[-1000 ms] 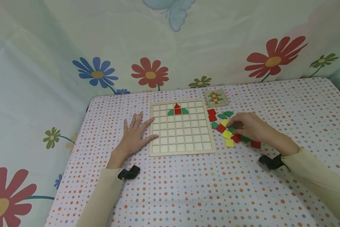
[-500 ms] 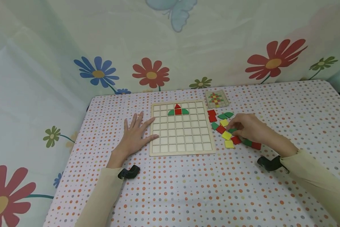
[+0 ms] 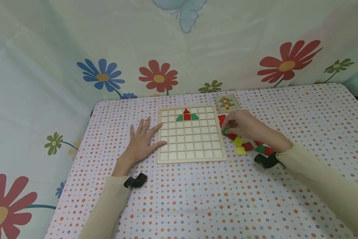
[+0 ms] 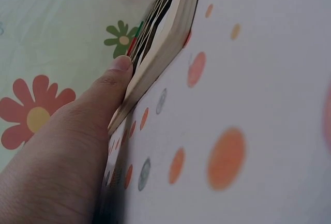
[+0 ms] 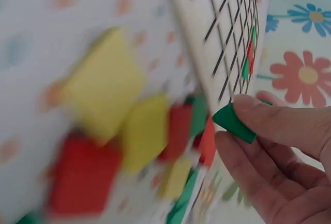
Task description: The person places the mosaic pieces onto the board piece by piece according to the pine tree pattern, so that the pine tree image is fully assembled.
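A wooden grid board (image 3: 193,137) lies flat on the table. Near its top sit a red triangle (image 3: 186,111), a red square (image 3: 187,117) below it and a green quarter-circle piece on either side of that square. My left hand (image 3: 139,146) is spread beside the board, thumb and index fingertip touching its left edge. Between thumb and fingers, my right hand (image 3: 247,126) pinches a green quarter-circle piece (image 5: 236,124) just off the board's right edge. Below that hand lie loose yellow tiles (image 5: 106,84) and red tiles (image 5: 85,175), partly covered by it in the head view.
A small pattern card (image 3: 227,103) lies at the board's upper right corner. The dotted tablecloth (image 3: 196,199) stretches in front of the board. A flowered cloth backdrop (image 3: 241,59) rises behind the table.
My right hand has moved left and slightly away from me, from the middle of the loose tiles towards the board, with the green quarter-circle piece. The left hand has stayed in place.
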Tool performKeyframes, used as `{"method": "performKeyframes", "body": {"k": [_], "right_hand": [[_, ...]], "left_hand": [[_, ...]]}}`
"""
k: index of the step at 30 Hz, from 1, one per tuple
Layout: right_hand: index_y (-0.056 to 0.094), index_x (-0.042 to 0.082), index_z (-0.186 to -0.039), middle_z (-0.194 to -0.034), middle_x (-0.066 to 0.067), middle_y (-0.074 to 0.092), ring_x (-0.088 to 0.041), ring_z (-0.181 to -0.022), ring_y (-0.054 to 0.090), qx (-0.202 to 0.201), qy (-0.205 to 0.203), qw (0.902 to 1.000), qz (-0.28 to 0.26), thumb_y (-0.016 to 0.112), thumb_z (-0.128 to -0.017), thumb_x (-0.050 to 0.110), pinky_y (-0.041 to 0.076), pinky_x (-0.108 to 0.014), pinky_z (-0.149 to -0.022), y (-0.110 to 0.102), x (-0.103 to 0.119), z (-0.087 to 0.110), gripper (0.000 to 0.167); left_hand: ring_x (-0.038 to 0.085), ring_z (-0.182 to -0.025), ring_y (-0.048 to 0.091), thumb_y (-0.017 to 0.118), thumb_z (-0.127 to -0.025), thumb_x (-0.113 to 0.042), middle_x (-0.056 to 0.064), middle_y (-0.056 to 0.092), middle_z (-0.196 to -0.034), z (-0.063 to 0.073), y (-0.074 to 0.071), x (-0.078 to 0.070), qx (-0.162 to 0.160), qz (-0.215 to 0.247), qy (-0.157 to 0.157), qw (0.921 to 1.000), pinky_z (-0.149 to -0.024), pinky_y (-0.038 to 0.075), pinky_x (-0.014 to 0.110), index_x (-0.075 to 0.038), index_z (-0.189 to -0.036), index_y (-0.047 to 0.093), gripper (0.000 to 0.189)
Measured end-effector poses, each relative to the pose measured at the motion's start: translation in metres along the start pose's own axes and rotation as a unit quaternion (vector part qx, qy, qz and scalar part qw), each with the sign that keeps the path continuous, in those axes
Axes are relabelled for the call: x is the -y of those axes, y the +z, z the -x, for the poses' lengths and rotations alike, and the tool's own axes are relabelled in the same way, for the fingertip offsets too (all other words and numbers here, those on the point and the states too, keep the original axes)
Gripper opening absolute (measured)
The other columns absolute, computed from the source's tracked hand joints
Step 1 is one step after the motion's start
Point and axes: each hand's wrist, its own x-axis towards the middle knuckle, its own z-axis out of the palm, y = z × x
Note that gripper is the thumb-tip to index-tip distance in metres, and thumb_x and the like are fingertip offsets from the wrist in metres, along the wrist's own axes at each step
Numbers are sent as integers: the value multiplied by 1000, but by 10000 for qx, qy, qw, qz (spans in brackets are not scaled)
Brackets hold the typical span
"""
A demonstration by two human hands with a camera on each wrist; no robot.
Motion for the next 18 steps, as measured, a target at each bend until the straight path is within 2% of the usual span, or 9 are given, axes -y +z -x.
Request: {"method": "performKeyframes", "body": {"k": [11,18], "right_hand": [[72,2,-81,-82,-10,74,-24,-78,71,-14,-887,9942,-605,84,-83,-7,60,-39,-77,29,43,-88,15],[79,-1,-89,-90,-12,77,-25,-82,74,100,-964,9904,-981,84,-85,-3,60,-37,-80,51,62,-120,7]], "left_hand": [[33,-161,-10,55,-99,-67,11,0,-176,0,0,1,-14,66,43,10000,-122,-14,66,-36,-167,28,80],[33,-161,-11,55,-98,-68,10,0,-176,-1,0,3,33,26,42,10000,-122,-14,66,-37,-167,27,80]]}}
